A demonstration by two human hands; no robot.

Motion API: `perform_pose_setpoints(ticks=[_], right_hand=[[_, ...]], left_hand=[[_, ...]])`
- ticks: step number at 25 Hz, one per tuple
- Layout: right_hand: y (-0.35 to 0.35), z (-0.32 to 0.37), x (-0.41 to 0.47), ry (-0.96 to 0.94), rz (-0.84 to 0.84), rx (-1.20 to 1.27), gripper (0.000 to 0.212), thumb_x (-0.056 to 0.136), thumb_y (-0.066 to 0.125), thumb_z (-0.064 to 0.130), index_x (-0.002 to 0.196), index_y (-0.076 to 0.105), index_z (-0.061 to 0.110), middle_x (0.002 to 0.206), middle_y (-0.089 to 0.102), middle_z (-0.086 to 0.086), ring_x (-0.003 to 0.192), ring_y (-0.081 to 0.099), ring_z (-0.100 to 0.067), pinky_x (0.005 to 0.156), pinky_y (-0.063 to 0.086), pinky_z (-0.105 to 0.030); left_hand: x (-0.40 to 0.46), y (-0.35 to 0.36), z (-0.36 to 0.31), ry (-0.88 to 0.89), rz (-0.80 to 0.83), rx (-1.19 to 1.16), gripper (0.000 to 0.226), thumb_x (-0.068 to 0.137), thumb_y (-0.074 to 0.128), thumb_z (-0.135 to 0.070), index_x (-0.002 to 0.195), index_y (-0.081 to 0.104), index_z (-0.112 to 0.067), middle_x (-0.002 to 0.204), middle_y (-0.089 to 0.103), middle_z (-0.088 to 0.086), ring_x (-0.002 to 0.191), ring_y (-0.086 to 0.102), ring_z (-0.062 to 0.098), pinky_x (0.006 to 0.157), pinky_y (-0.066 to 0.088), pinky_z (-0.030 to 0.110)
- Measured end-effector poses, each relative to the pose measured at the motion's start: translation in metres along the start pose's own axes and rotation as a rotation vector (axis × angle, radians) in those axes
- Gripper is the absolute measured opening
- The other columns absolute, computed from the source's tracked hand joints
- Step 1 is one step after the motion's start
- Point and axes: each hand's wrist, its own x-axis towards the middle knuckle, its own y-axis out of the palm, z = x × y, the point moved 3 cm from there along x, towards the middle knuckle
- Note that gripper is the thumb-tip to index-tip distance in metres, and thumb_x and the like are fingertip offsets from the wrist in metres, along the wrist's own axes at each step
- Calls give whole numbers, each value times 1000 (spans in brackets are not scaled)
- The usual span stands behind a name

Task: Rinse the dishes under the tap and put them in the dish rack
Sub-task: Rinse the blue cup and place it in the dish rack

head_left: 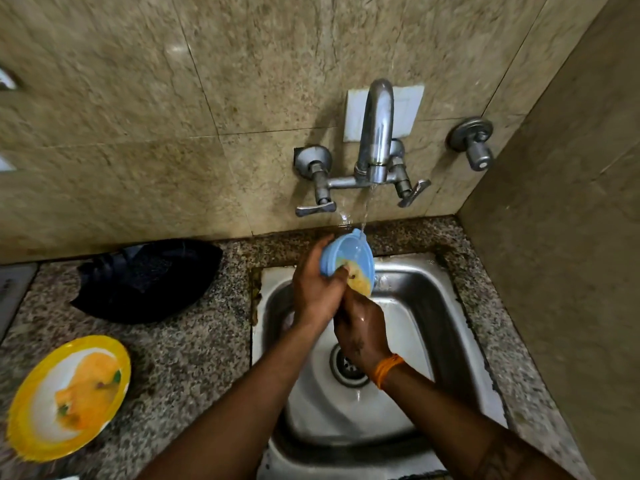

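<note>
A small blue bowl (349,252) smeared with yellow food is tilted under the running tap (375,133), over the back of the steel sink (446,306). My left hand (317,289) grips the bowl from its left side and underside. My right hand (362,329) is just below it, its fingertips reaching up into the yellow residue inside the bowl. Water streams from the spout onto the bowl's top rim. A yellow-rimmed white plate (69,398) with orange food remains lies on the counter at the left.
A dark cloth (145,278) lies bunched on the granite counter (194,358) left of the sink. Two lever handles flank the spout, and a separate wall valve (476,143) sits to the right. A side wall closes in at the right. The drain (346,370) lies under my right wrist.
</note>
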Motion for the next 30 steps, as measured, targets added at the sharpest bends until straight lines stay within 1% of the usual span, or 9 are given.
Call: perform_pose_setpoints(ticks=[3,6,9,13,16,19,22,25,30], right_hand=[[-20,-14,8,-449,207,-389,32,96,56,21,126,67,15,126,71,-11,118,65,-30,101,52,-40],[-38,-17,30,-473,209,-486,42,89,44,9,117,75,12,125,72,-12,121,64,-33,114,44,-50],[-16,-3,27,-373,135,-514,54,73,46,2,116,76,16,115,75,-10,111,69,-34,113,45,-45],[-1,7,7,45,10,-218,32,92,51,24,118,71,22,113,75,-3,104,69,-21,91,58,-36],[10,22,-3,-108,43,-206,29,92,56,24,116,71,20,107,76,-3,96,71,-21,82,59,-35],[-9,7,-3,-492,120,-568,32,85,73,18,117,73,13,110,74,-12,106,69,-32,94,56,-46],[-27,-6,11,-375,148,-804,38,84,79,37,114,75,14,114,75,-10,121,66,-32,109,45,-58],[-11,10,12,-126,31,-622,27,88,70,21,115,73,14,100,77,-8,106,71,-30,112,42,-58],[-29,-1,2,-341,201,-615,36,87,69,23,123,67,18,126,69,-8,132,57,-31,115,39,-56]], left_hand=[[28,-22,5,-155,181,-12,51,64,65,-12,112,76,-23,102,77,0,99,71,24,83,57,32],[38,-26,-5,-209,295,-21,42,71,71,-12,113,72,-21,108,77,7,103,71,31,95,57,47],[8,-19,-12,-64,-91,-137,48,77,77,-20,123,64,-22,125,70,0,114,67,20,102,53,38],[-47,-10,23,94,1,-252,69,88,69,-31,151,43,-38,151,53,-15,136,53,5,105,48,21],[-38,-12,26,57,-115,-126,52,93,55,-45,145,51,-42,135,62,-25,125,56,-10,99,46,10],[5,-35,33,-171,-155,-6,46,86,55,-41,128,68,-26,110,75,-6,108,71,19,95,57,35],[22,-34,25,-314,61,-61,49,76,68,-29,125,69,-26,113,76,5,105,72,29,98,56,51],[-15,-9,15,-203,36,-229,67,70,74,-31,135,56,-29,122,72,3,110,70,22,95,58,41],[12,-41,35,-393,90,-233,40,73,65,-32,114,68,-32,112,72,13,92,73,41,69,60,67]])
